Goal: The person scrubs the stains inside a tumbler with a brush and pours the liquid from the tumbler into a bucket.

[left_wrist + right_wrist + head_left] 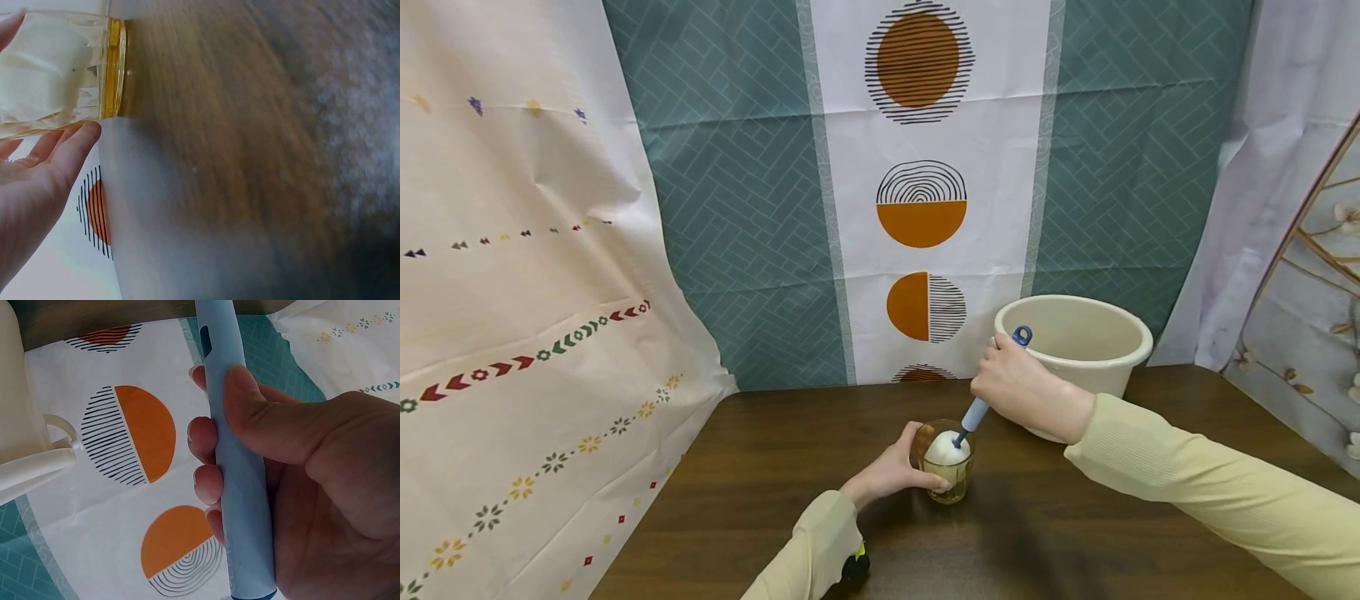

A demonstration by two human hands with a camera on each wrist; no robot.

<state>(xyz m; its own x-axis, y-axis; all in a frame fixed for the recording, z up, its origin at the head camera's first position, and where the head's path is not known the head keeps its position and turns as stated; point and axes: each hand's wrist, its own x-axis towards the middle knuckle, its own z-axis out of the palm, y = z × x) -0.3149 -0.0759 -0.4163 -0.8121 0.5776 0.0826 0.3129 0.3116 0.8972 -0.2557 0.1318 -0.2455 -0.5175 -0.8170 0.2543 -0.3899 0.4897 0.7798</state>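
An amber drinking glass (952, 494) stands upright on the brown wooden table (760, 500). My left hand (891, 472) holds it from the left, thumb across the near side and fingers round the far side. My right hand (1011, 379) grips the pale blue handle (240, 506) of a cup-cleaning sponge brush (976, 415), thumb along the front and fingers wrapped behind. The brush slants down to the left, and its rounded white sponge head (946, 447) sits inside the glass. Through the glass wall the sponge shows white in the left wrist view.
A large cream basin (1090, 379) stands at the back right, behind the right forearm. Patterned cloths hang behind the table, with a white embroidered cloth (550, 433) at its left edge and a flowered one (1300, 367) at the right.
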